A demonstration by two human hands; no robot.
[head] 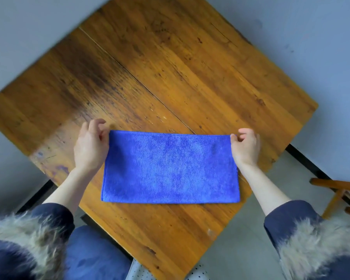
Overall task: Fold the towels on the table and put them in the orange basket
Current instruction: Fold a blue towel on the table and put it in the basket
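Blue microfiber towel [170,166] lies flat on the wooden tabletop [170,67], near the tabletop corner closest to me. It reads as already folded once: a long rectangle with a stitched edge along the far side. I judge the far edge has just been lined up, which is why both hands sit at the towel's far corners.

Left hand [90,146] is at the towel's far left corner, thumb and fingers [97,123] curled, apparently pinching the corner; the contact itself is hidden behind the hand, so the grasp is my judgement. Right hand [246,146] is at the towel's far right corner, fingers curled, fingertips pinching the hem.

Holding both far corners keeps the layers square and sets up the next fold, probably one short end across to the other.

Orange basket is not in view, so I cannot tell where it stands relative to the towel. No other towels show. A wooden chair [339,197] is on the floor to the right of the towel, off the tabletop. Fur-trimmed sleeves [303,249] sit near the bottom.
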